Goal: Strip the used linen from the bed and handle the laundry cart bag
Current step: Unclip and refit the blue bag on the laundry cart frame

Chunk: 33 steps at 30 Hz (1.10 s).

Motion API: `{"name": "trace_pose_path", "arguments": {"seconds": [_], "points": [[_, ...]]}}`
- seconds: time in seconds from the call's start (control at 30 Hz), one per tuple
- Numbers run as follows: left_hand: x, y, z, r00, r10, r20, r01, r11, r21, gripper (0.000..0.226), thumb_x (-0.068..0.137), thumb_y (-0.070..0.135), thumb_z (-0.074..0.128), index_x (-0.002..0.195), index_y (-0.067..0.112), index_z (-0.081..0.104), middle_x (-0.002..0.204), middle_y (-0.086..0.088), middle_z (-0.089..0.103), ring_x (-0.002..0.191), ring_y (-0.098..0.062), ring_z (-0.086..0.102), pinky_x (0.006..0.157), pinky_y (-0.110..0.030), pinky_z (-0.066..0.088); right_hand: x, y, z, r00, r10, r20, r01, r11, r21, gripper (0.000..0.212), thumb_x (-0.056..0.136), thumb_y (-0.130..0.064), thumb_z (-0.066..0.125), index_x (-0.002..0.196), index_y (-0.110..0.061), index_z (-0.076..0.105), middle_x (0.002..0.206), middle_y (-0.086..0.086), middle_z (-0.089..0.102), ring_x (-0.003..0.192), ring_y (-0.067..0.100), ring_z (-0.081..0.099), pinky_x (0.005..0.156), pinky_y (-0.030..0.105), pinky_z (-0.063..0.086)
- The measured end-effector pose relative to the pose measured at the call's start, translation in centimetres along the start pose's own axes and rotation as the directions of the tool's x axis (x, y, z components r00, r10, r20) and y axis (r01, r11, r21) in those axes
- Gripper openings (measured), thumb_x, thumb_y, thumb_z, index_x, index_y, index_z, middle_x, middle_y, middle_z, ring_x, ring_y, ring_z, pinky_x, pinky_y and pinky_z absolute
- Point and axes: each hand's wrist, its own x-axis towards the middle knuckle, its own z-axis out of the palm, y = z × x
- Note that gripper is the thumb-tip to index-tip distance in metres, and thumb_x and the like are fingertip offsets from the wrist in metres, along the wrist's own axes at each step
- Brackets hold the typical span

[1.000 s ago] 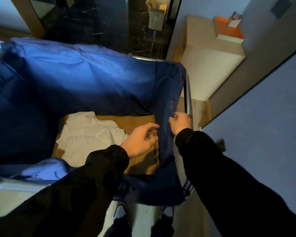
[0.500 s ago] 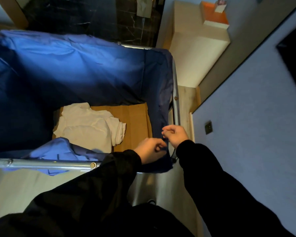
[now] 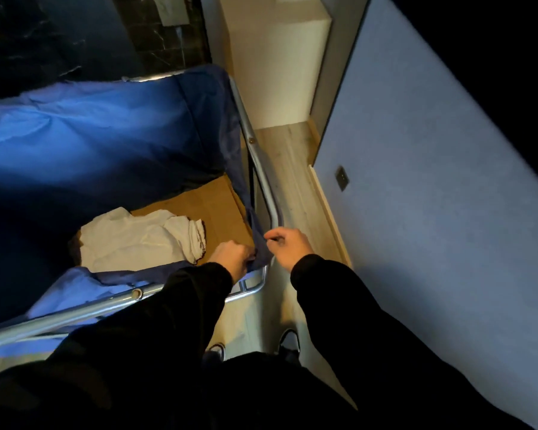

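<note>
Holds both hands close together but not touching at the near right corner of the metal frame (image 3: 75, 312): left hand (image 3: 235, 259) curled round the dark hem of the laundry cart bag (image 3: 106, 135) from inside the frame, right hand (image 3: 289, 246) pinching the tip of that same corner from outside, hard against the bent rail. Seems to be fastening or unfastening the bag there; cannot tell which, nor make out any clip or tie between the fingers. Finds the bag hanging inside the frame, draped over the far rail, slack and folded over the near one. Counts the bag work as partway at best. Finds white linen (image 3: 137, 243) already crumpled inside the frame, on a brown cardboard base (image 3: 212, 206), with much room to spare around it. Takes this as some stripping done; cannot say how much more, with no bed in view. Outside the frame to the right, notes a narrow strip of pale wood floor (image 3: 292, 156), then a blue-grey wall (image 3: 432, 228) with a small dark wall plate (image 3: 341, 178). Past the far end of the frame, notes a pale cabinet (image 3: 277, 72) and a dark marble panel (image 3: 156, 35). Under the near rail, glimpses shoes (image 3: 288, 339) on the floor. Reckons the tight gap between frame and wall the likeliest hindrance to the right arm; loses part of the near rail behind black sleeves (image 3: 184, 305).
</note>
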Motion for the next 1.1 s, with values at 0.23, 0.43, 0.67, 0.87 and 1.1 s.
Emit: {"name": "trace_pose_path", "arguments": {"seconds": [0.23,0.43,0.67,0.87,1.1], "points": [[0.8,-4.5,-3.4,0.993,0.043,-0.113,-0.052,0.995,-0.086,0.02,0.088,0.008,0.052,0.103,0.012,0.065,0.099,-0.013,0.069,0.098,-0.036,0.06,0.08,-0.036,0.043,-2.7,0.3,3.8,0.98,0.102,-0.172,-0.059,0.97,0.236,0.028,0.086,0.008,0.053,0.11,0.001,0.067,0.134,0.016,0.055,0.123,0.029,0.053,0.1,0.021,0.037],[-1.8,-3.5,-1.0,0.972,0.234,-0.007,-0.232,0.959,-0.164,0.061,0.091,0.051,0.055,0.139,0.015,0.044,0.129,-0.008,0.058,0.117,-0.029,0.054,0.091,-0.035,0.044,-4.0,0.3,7.4,0.935,0.137,-0.329,-0.035,0.955,0.296,0.04,0.079,0.023,0.042,0.11,0.01,0.064,0.14,0.027,0.044,0.132,0.033,0.044,0.102,0.018,0.031],[-1.6,-2.5,1.5,0.937,0.329,-0.118,-0.312,0.939,0.144,0.048,0.103,0.03,0.032,0.146,0.009,0.03,0.114,-0.019,0.064,0.106,-0.038,0.057,0.076,-0.037,0.038,-6.8,1.2,8.9,0.853,0.298,-0.429,-0.047,0.862,0.505,0.034,0.083,0.018,0.046,0.108,0.007,0.066,0.12,0.022,0.061,0.114,0.029,0.058,0.088,0.017,0.039],[-1.7,-2.6,2.8,0.876,0.331,-0.351,-0.346,0.938,0.021,0.034,0.101,0.022,0.041,0.122,0.003,0.06,0.095,-0.026,0.068,0.092,-0.041,0.062,0.075,-0.039,0.041,-7.6,6.2,14.6,0.827,0.455,-0.329,-0.158,0.751,0.641,0.034,0.081,0.01,0.054,0.11,-0.003,0.068,0.108,0.014,0.064,0.106,0.027,0.06,0.079,0.022,0.042],[-0.5,-2.6,4.1,0.782,0.236,-0.577,-0.361,0.926,-0.111,0.025,0.096,0.014,0.051,0.075,0.004,0.06,0.061,-0.019,0.055,0.064,-0.037,0.053,0.062,-0.04,0.04,-6.4,9.4,19.6,0.893,0.355,-0.278,-0.049,0.69,0.722,0.044,0.089,0.008,0.046,0.129,-0.009,0.055,0.13,0.016,0.058,0.117,0.028,0.056,0.091,0.025,0.046]]}}
